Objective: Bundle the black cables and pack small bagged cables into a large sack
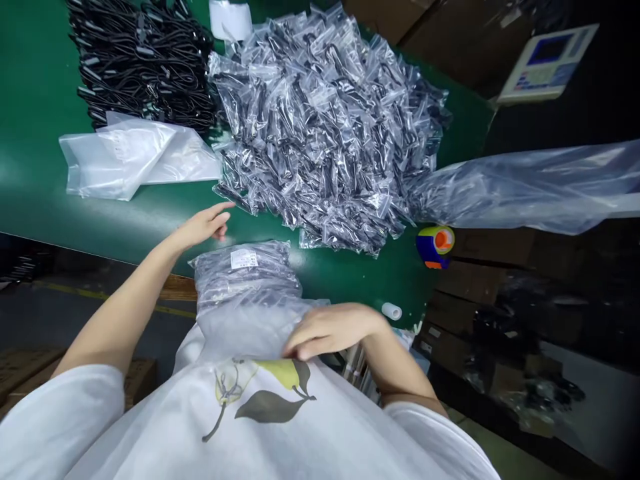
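Note:
A large clear plastic bag [245,293] lies at the table's near edge in front of my body, filled with smaller packets and bearing a white label [243,259]. My right hand [333,328] is at the bag's loose end by my shirt, its fingers bent together over the film; the fingertips are partly hidden. Above the table, left of the bag, is my left hand [206,225], with the index finger stretched out and the others loosely bent, holding nothing. Its fingertip is close to the edge of a big heap of small zip bags [325,133] with black cords inside.
Bundled black cords [145,67] lie at the back left of the green table [30,173], with flat clear bags [135,157] before them. A tape dispenser [435,247], a small white roll [391,311] and long plastic film [530,190] are at the right. A scale-like device [547,63] stands beyond.

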{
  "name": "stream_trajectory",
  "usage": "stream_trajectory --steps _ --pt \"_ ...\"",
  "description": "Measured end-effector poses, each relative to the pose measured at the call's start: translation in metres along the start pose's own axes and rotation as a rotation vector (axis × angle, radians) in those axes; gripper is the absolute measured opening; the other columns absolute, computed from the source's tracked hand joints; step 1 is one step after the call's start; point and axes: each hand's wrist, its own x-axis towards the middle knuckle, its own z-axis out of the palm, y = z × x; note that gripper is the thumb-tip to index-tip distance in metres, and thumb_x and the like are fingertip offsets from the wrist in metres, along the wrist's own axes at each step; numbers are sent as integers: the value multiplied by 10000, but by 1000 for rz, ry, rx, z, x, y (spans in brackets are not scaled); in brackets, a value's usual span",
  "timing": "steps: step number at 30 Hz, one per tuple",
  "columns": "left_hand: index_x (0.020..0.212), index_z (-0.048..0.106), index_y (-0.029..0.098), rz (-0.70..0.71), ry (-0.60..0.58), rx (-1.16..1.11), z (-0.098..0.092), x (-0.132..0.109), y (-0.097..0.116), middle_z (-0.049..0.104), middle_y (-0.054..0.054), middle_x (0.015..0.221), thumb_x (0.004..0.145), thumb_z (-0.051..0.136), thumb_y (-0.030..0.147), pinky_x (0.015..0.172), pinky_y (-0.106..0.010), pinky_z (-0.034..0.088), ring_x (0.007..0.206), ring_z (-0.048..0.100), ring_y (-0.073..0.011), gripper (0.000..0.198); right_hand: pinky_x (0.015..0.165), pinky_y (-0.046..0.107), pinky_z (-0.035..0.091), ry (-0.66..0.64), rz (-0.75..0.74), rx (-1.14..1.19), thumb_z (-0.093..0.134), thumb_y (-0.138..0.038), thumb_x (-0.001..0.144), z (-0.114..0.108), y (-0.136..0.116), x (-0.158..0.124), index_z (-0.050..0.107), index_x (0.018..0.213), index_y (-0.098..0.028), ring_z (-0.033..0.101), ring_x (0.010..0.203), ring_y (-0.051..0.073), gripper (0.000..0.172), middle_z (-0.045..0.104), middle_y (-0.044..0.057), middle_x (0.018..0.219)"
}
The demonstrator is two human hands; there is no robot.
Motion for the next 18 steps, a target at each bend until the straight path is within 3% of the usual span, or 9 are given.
stream_trajectory --steps 1,3,4,5,8,10,14,16,18 --pt "1342 590 141 -22 6 4 8 32 -1 660 -17 674 980 444 478 669 -266 546 645 678 -162 516 729 200 577 -82 -31 53 586 -447 974 -25 11 -6 772 1003 -193 750 774 119 316 798 43 908" --pt "1322 575 121 -75 89 51 27 85 -6 698 -62 752 969 464 479 707 -305 547 685 692 -193 515 702 237 575 274 232 -20 357 -408 1070 -71 42 14 735 1014 -146 735 734 133 464 781 75 880" --pt "1288 584 120 -97 148 89 36 103 -10 709 -87 804 957 495 465 760 -334 545 749 700 -218 487 749 253 574 522 447 -154 284 -347 1087 -86 59 37 707 1082 -150 735 802 138 467 776 82 956" --pt "1237 599 122 -117 214 130 44 115 -16 711 -114 863 947 514 450 824 -365 533 835 701 -246 447 837 300 565 621 546 -228 280 -277 1083 -96 77 65 663 1181 -127 726 936 172 423 752 133 1088" --pt "1029 624 138 -166 382 238 60 118 -41 677 -185 1019 928 527 439 976 -443 458 1078 636 -330 332 1017 478 473 722 704 -353 386 -163 1029 -88 125 137 566 1294 -28 625 1177 309 347 632 286 1279" --pt "957 602 157 -188 447 276 61 102 -56 656 -191 1057 913 534 417 998 -453 434 1119 604 -347 272 1026 503 448 727 765 -401 371 -71 989 -67 147 154 557 1280 4 608 1169 331 353 621 313 1252" --pt "1192 503 166 -177 525 276 46 83 -65 649 -145 1120 874 550 294 948 -405 461 1010 639 -289 346 1007 435 458 686 774 -469 434 -74 958 -40 167 130 648 1111 -88 600 1121 302 263 660 216 1174" --pt "1363 371 173 -128 579 244 37 93 -54 637 -127 1188 871 543 255 945 -384 469 996 656 -264 528 1046 411 436 699 748 -510 519 -168 963 -42 171 119 618 1201 -112 555 1202 300 264 607 193 1303" --pt "1460 248 177 -78 620 170 29 117 -36 625 -124 1241 882 532 241 963 -369 468 1056 655 -258 648 1081 406 413 739 742 -540 572 -238 959 -50 173 123 500 1377 -101 510 1270 305 446 520 204 1421"
